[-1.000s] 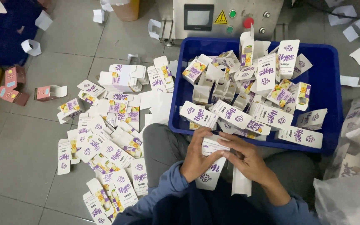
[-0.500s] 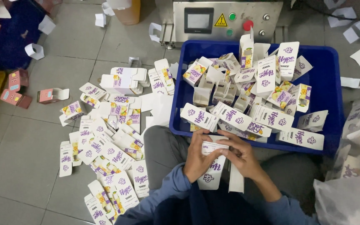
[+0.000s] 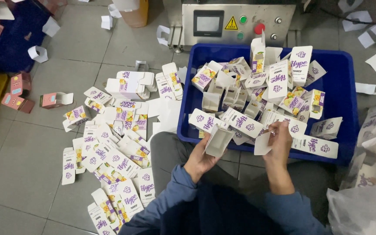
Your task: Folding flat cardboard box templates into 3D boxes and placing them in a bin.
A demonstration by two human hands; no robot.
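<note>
White carton (image 3: pixel 217 140) (left hand (image 3: pixel 201 159))

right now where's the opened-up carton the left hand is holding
In the head view the opened carton sits low and centre, gripped by the left hand just in front of the blue bin's near-left corner, left of the right hand.

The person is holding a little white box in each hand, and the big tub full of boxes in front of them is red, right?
Not quite. The tub is blue, not red, as the head view shows. The rest holds: the left hand holds a small white box and the right hand holds another.
</note>
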